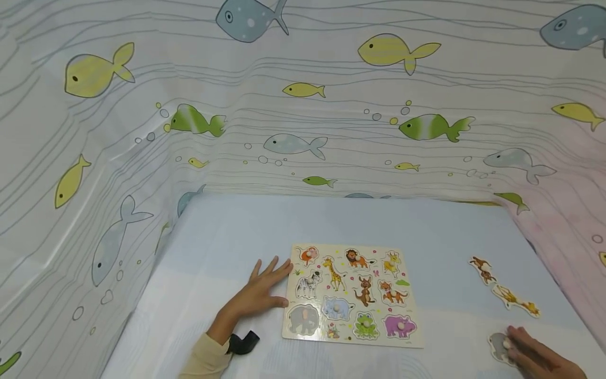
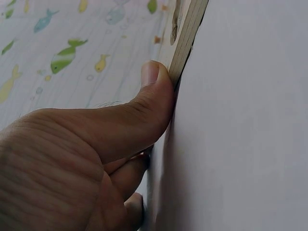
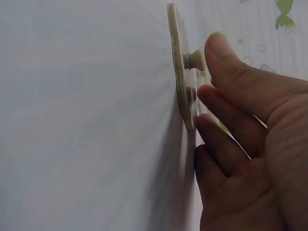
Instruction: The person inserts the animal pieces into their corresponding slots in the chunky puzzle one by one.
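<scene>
A wooden animal puzzle board (image 1: 347,295) lies on the table. My left hand (image 1: 260,292) has its fingers spread at the board's left side; in the left wrist view the thumb (image 2: 156,84) presses against the board's edge (image 2: 187,41). Far to the right, my right hand (image 1: 539,355) is at the grey elephant puzzle piece (image 1: 498,347). In the right wrist view, the thumb and index finger are on either side of the piece's wooden knob (image 3: 194,60) without visibly pinching it. The elephant piece (image 3: 177,62) looks flat on the table.
Two more loose pieces, a brown animal (image 1: 483,270) and a giraffe (image 1: 516,301), lie beyond the right hand. A black curved object (image 1: 243,343) is beside the left wrist. Fish-patterned cloth (image 1: 303,116) surrounds the table.
</scene>
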### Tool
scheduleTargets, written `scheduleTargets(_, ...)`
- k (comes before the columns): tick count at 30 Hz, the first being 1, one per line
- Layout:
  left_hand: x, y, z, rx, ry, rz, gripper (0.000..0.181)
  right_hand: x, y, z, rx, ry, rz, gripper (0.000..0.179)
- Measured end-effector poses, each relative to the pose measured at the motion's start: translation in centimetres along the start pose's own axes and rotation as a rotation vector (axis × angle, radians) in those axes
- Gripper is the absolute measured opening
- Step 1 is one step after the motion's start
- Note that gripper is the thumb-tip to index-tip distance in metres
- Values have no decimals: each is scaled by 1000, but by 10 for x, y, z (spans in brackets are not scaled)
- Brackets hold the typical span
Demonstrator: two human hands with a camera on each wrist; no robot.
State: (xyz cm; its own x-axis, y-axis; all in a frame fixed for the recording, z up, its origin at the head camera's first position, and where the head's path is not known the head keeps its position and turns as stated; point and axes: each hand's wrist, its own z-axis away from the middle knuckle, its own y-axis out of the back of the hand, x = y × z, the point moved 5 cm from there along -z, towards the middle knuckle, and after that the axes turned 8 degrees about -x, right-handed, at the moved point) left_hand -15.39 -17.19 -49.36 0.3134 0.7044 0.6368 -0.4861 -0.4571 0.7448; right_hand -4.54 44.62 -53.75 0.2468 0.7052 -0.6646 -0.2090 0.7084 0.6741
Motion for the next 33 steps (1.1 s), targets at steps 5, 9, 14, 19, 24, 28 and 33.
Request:
scheduleTargets(5, 1, 1, 0, -13, 7, 19, 93, -1, -3, 0, -26, 149, 58, 59)
scheduleTargets(9, 1, 2, 0, -14, 6, 17, 92, -11, -2, 1, -66, 441, 151, 43)
scheduleTargets(14, 3, 2, 0, -20, 15, 19, 92, -17, 2, 2, -79, 641, 182, 58)
scheduleTargets(19, 3, 2, 1, -16, 12, 28, 92, -14, -1, -4, -46, 413, 197, 43)
scheduleTargets(24, 2, 3, 0, -17, 15, 34, 92, -19, -6, -4, 51, 311, 204, 42)
scheduleTargets(28, 2, 3, -1, -17, 13, 36, 92, -24, -6, 0, 181, 394, 190, 32)
scheduleTargets(33, 2, 1, 0, -15, 7, 33, 92, -22, -4, 0, 154, 392, 213, 30)
